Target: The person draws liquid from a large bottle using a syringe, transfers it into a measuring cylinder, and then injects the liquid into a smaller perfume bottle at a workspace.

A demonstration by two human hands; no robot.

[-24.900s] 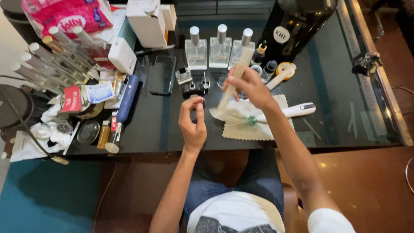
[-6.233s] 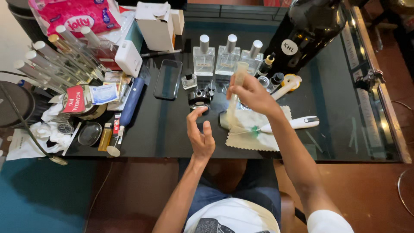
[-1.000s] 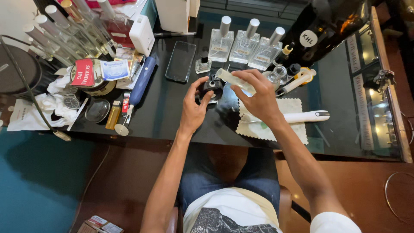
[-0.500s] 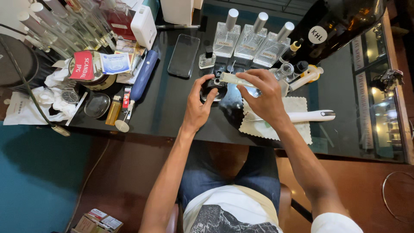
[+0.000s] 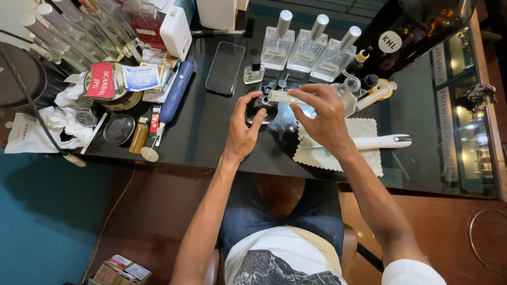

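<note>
Black glass desk [image 5: 211,137], and we're right over it: our left hand [image 5: 244,132] is wrapped around a small dark bottle [image 5: 260,108] standing just beyond the near middle, thumb and fingers closed on its sides. Our right hand [image 5: 322,119] pinches a slim clear syringe-like tube [image 5: 285,97], held level with its tip right at the bottle's mouth. It looks like we're transferring liquid into that bottle; next we'd judge the tube must stay lined up on the narrow opening while the left keeps the bottle steady. Three square clear bottles [image 5: 306,50] stand just beyond; a pale cloth [image 5: 364,129] and a white pen-shaped tool [image 5: 383,141] lie to the right.
</note>
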